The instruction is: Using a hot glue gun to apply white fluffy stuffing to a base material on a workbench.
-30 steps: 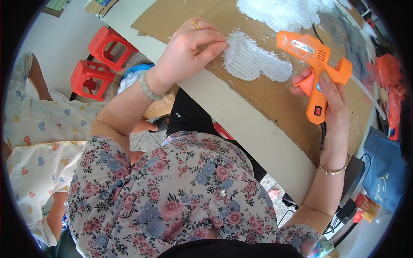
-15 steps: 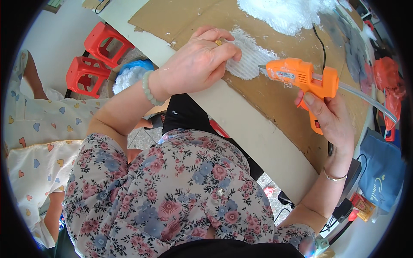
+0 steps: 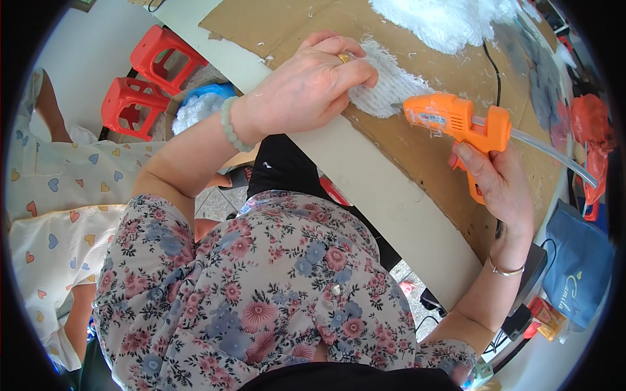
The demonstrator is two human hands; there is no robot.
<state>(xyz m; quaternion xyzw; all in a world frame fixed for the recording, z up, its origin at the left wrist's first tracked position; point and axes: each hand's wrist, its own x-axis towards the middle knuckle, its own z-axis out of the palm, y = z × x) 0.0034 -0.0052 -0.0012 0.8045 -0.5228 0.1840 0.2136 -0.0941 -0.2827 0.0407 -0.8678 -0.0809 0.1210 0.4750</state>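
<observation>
My left hand point(image 3: 306, 91) presses down on a small white fuzzy piece point(image 3: 390, 86) lying on a brown cardboard sheet point(image 3: 430, 140), thumb and fingers pinching its near edge. My right hand point(image 3: 499, 186) grips the handle of an orange glue gun point(image 3: 456, 120) with a clear glue stick poking out of its back. The gun's nozzle points left and touches the right edge of the white piece, just beside my left fingertips.
A larger heap of white fluffy material point(image 3: 443, 19) lies further back on the cardboard. A black cord point(image 3: 492, 72) runs across it. Two red plastic stools point(image 3: 147, 78) stand on the floor at left. A blue bag point(image 3: 577, 267) sits at right. Another person in heart-print clothes point(image 3: 52, 195) sits at left.
My right hand swung the glue gun down and left until its nozzle met the white piece. My left hand shifted from flat on the piece to pinching its near edge.
</observation>
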